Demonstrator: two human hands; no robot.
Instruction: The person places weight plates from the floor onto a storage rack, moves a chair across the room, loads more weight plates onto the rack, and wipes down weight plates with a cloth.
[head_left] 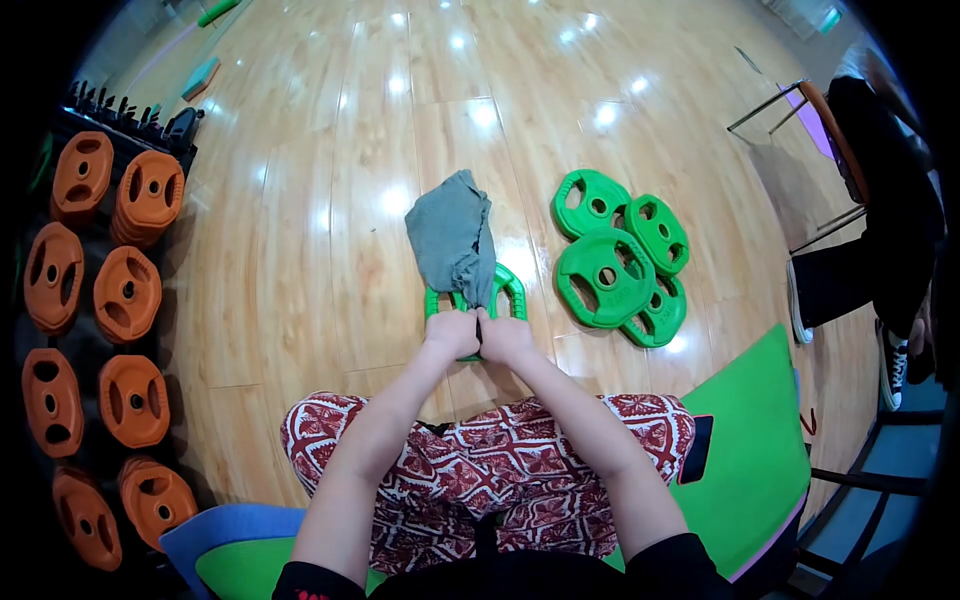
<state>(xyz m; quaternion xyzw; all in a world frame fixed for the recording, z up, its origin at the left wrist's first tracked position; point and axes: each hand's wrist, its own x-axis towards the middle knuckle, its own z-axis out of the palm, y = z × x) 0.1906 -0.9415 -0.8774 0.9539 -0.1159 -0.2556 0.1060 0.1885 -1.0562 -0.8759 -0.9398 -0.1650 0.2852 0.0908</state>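
My left hand (453,333) and my right hand (506,338) are side by side in front of my knees, fingers closed. Both grip the gathered near end of a grey cloth (450,238). The cloth's far part spreads out on the wooden floor. Beneath the cloth and my hands lies a green weight plate (515,290), partly covered; its ribbed grips show on both sides. To the right, several more green weight plates (606,278) lie in an overlapping group, one resting on top of the others.
Stacks of orange weight plates (135,400) fill a dark rack on the left. I sit on a green mat (745,440), with a phone (697,450) beside my right knee. A person (865,240) sits on a chair (838,140) at the right.
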